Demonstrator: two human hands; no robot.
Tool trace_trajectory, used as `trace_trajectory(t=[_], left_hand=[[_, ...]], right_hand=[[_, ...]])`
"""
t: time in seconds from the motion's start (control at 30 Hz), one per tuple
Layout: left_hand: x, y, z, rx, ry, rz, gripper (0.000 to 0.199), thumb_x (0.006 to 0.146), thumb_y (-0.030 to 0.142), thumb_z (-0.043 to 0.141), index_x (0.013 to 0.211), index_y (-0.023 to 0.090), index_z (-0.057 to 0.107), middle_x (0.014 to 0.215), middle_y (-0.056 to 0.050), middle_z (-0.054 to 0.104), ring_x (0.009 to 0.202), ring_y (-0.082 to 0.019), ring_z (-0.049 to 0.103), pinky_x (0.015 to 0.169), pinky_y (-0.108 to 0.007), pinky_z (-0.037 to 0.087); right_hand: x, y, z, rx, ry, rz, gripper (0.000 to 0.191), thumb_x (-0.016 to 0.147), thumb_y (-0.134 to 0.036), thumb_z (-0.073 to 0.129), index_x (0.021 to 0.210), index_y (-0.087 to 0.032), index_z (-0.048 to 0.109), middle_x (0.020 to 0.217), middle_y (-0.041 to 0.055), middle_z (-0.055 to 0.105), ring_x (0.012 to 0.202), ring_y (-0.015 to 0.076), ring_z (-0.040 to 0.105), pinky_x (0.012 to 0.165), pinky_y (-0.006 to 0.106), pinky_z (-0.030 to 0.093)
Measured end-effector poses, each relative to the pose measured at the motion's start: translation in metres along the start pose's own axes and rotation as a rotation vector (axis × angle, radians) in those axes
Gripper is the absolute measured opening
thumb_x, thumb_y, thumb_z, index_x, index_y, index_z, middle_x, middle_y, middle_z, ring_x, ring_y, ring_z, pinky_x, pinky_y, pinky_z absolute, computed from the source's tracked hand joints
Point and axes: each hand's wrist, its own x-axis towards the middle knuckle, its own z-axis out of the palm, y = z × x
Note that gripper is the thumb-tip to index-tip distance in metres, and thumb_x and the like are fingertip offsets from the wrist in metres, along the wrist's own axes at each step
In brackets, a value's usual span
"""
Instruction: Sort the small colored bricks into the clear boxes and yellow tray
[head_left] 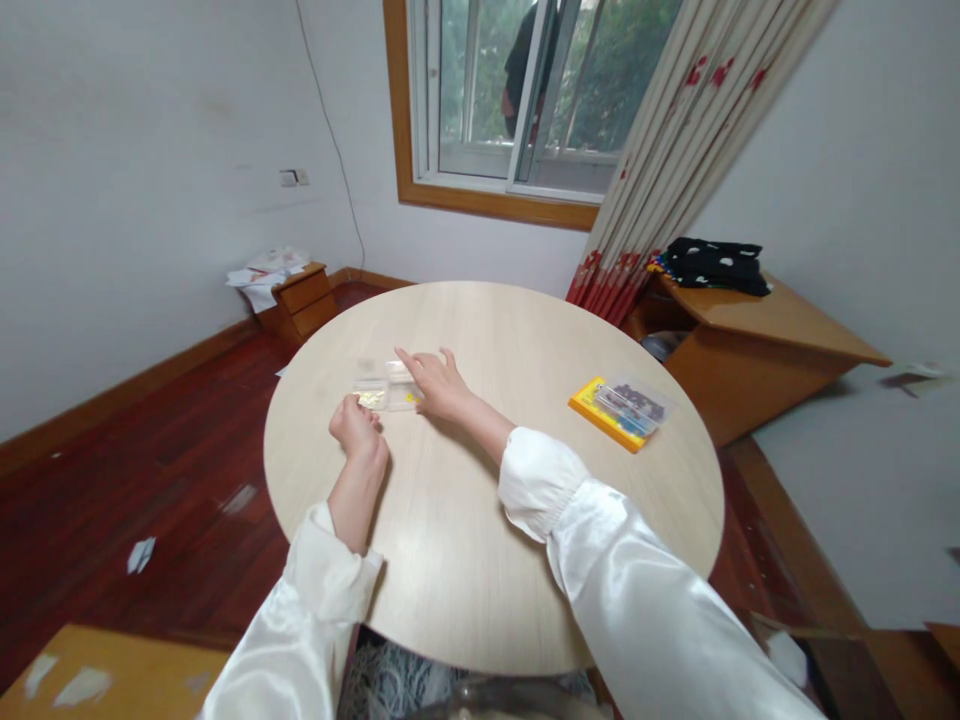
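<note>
A clear plastic case (389, 395) with compartments lies on the round pale table (465, 540), left of the middle. Small golden pieces show in its left compartment, and a little yellow piece is in the right one. My left hand (355, 426) is curled closed at the case's near left edge; what its fingers hold, if anything, is too small to tell. Over the case's right side reaches my right hand (436, 382), its fingers apart and partly covering the case.
Toward the table's right lies a yellow box (611, 425) with a clear case of dark pieces (637, 402) on top. Beyond the table stand a small drawer unit (306, 300) and a tilted wooden desk (772, 350). A person (519, 75) shows through the window.
</note>
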Motion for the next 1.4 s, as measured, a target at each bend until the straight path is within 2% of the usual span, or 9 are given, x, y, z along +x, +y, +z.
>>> trace_trajectory(t=[0.17, 0.27, 0.47, 0.57, 0.67, 0.8, 0.97, 1.17, 1.4], left_hand=[[0.004, 0.003, 0.001, -0.007, 0.031, 0.027, 0.022, 0.061, 0.023, 0.046, 0.055, 0.021, 0.024, 0.04, 0.012, 0.018, 0.034, -0.004, 0.017, 0.038, -0.019, 0.016], [0.004, 0.005, 0.001, 0.006, 0.049, 0.089, 0.022, 0.064, 0.022, 0.047, 0.055, 0.021, 0.027, 0.043, 0.011, 0.022, 0.038, -0.005, 0.022, 0.039, -0.018, 0.019], [0.02, 0.02, 0.001, 0.2, 0.078, 0.419, 0.011, 0.078, 0.025, 0.05, 0.072, 0.019, 0.043, 0.059, 0.007, 0.041, 0.052, -0.008, 0.04, 0.055, -0.018, 0.036], [0.042, 0.027, 0.006, 0.405, -0.213, 0.59, 0.013, 0.08, 0.025, 0.049, 0.089, 0.017, 0.055, 0.081, -0.003, 0.059, 0.077, -0.014, 0.055, 0.077, -0.025, 0.043], [0.071, 0.027, 0.011, 0.651, -0.509, 0.74, 0.015, 0.073, 0.023, 0.056, 0.086, 0.018, 0.062, 0.101, -0.01, 0.064, 0.105, -0.023, 0.053, 0.101, -0.038, 0.032], [0.094, 0.022, -0.002, 0.904, -0.766, 0.708, 0.018, 0.069, 0.026, 0.058, 0.082, 0.018, 0.066, 0.093, -0.012, 0.067, 0.1, -0.029, 0.057, 0.1, -0.045, 0.034], [0.088, 0.019, -0.039, 1.15, -0.949, 0.895, 0.037, 0.076, 0.035, 0.054, 0.107, 0.015, 0.061, 0.11, -0.012, 0.062, 0.106, -0.026, 0.053, 0.096, -0.043, 0.04], [0.07, 0.014, -0.057, 1.191, -0.859, 1.08, 0.046, 0.084, 0.041, 0.051, 0.12, 0.013, 0.053, 0.111, -0.014, 0.055, 0.105, -0.025, 0.049, 0.094, -0.042, 0.041], [0.052, 0.017, -0.06, 1.215, -0.766, 1.284, 0.032, 0.088, 0.037, 0.045, 0.092, 0.012, 0.065, 0.085, -0.012, 0.059, 0.082, -0.023, 0.054, 0.075, -0.038, 0.046]], right_hand=[[-0.018, -0.008, 0.014, -0.047, 0.007, -0.031, 0.042, 0.088, -0.015, 0.045, 0.13, -0.016, 0.044, 0.124, 0.0148, 0.053, 0.11, 0.0252, 0.049, 0.092, 0.042, 0.033], [-0.026, -0.011, 0.023, -0.056, -0.006, -0.027, 0.038, 0.091, -0.015, 0.035, 0.127, -0.016, 0.047, 0.126, 0.0149, 0.051, 0.112, 0.0263, 0.046, 0.087, 0.041, 0.036], [-0.034, -0.015, 0.033, -0.007, 0.022, 0.05, 0.045, 0.09, -0.013, 0.032, 0.134, -0.018, 0.041, 0.134, 0.014, 0.045, 0.117, 0.0265, 0.04, 0.085, 0.039, 0.038], [-0.034, -0.016, 0.034, -0.013, 0.017, 0.052, 0.045, 0.09, -0.013, 0.032, 0.134, -0.019, 0.041, 0.134, 0.0131, 0.045, 0.117, 0.026, 0.04, 0.086, 0.039, 0.038], [-0.035, -0.017, 0.033, -0.031, 0.024, 0.056, 0.045, 0.089, -0.012, 0.033, 0.133, -0.019, 0.042, 0.133, 0.0129, 0.046, 0.116, 0.0258, 0.041, 0.087, 0.04, 0.037], [-0.045, -0.013, 0.03, -0.05, 0.034, 0.116, 0.044, 0.088, -0.014, 0.037, 0.132, -0.018, 0.043, 0.132, 0.0138, 0.048, 0.114, 0.0265, 0.042, 0.088, 0.041, 0.036], [-0.062, -0.003, 0.025, -0.053, 0.06, 0.186, 0.043, 0.089, -0.017, 0.038, 0.131, -0.018, 0.045, 0.131, 0.0136, 0.048, 0.114, 0.0265, 0.042, 0.087, 0.04, 0.036], [-0.068, -0.001, 0.028, -0.043, 0.072, 0.218, 0.046, 0.087, -0.017, 0.041, 0.133, -0.018, 0.044, 0.131, 0.014, 0.048, 0.115, 0.0265, 0.041, 0.087, 0.039, 0.036], [-0.068, -0.001, 0.03, -0.034, 0.075, 0.222, 0.048, 0.086, -0.016, 0.042, 0.134, -0.017, 0.043, 0.132, 0.0151, 0.047, 0.116, 0.0273, 0.04, 0.087, 0.04, 0.036]])
